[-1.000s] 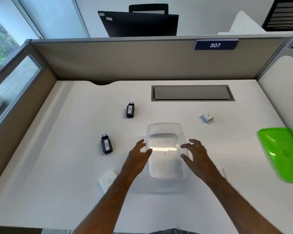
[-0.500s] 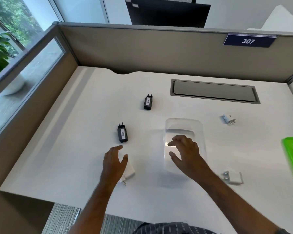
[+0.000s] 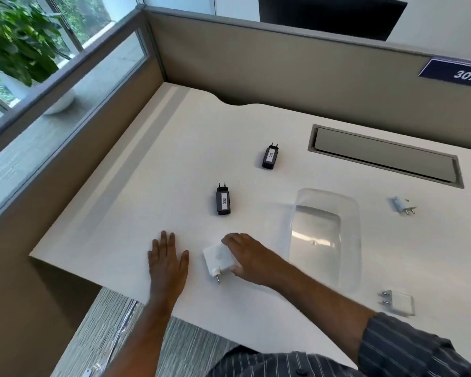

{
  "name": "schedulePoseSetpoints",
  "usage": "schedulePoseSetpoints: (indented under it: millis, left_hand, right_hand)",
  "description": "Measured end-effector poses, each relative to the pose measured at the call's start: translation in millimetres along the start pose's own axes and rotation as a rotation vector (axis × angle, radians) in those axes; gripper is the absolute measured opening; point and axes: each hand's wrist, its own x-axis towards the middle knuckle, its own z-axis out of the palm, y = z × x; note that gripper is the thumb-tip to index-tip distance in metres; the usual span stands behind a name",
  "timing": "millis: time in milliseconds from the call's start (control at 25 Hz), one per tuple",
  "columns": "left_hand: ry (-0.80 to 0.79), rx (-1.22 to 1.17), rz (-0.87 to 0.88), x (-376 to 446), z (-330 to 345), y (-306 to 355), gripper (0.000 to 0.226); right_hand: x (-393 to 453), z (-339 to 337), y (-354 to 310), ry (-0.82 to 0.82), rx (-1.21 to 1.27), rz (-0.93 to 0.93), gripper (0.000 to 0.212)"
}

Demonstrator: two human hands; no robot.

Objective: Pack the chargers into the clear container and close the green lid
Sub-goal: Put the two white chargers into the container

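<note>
The empty clear container (image 3: 354, 213) stands open on the white desk, right of centre. My right hand (image 3: 252, 258) reaches left of it and closes around a flat white charger (image 3: 215, 258) that lies on the desk, prongs pointing toward me. My left hand (image 3: 167, 263) rests flat on the desk beside it, fingers apart, holding nothing. Two black chargers lie farther back, one labelled 002 (image 3: 223, 201) and one labelled 026 (image 3: 270, 157). A small white charger (image 3: 400, 206) lies right of the container and another white charger (image 3: 399, 302) near the front right. The green lid is out of view.
A grey cable slot (image 3: 384, 156) is set into the desk behind the container. Beige partition walls (image 3: 256, 69) close the back and left sides. The desk's front edge (image 3: 120, 289) runs just below my left hand, with carpet beneath.
My view swung left, putting the green lid out of frame. My right hand left the container and crossed to the white charger; my left hand slid off that charger to the left.
</note>
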Motion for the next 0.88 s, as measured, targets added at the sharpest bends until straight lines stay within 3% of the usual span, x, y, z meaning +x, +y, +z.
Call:
schedulePoseSetpoints:
  millis: [240,480,880]
  left_hand:
    - [0.064,0.068,0.029,-9,13,1,0.071]
    - [0.098,0.082,0.024,-10,15,3,0.07]
    - [0.102,0.114,0.062,-8,20,-1,0.072]
  right_hand:
    - [24,20,-5,-0.105,-0.058,-0.006,0.082]
    - [30,27,1,-0.099,-0.108,-0.013,0.086]
    - [-20,-21,-4,0.188,0.047,0.012,0.081]
